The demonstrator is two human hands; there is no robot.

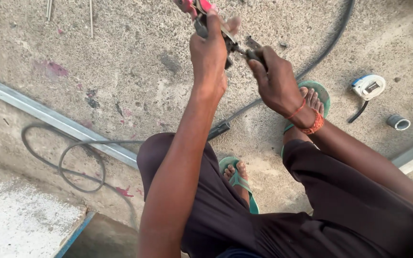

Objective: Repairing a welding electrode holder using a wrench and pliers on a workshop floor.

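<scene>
Rough concrete floor (135,71) lies under the left hand (210,57), its grip closed on red-handled pliers (201,12), and the right hand (276,81), pinching a small metal piece (253,45) at their tip.

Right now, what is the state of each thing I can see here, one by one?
Left hand: closed around the pliers' handles.
Pliers: held up, red handles, jaws on a small metal piece.
Right hand: gripping the small metal piece.
Black cable: lying looped on the floor.
Tape measure: lying on the floor, untouched.
</scene>
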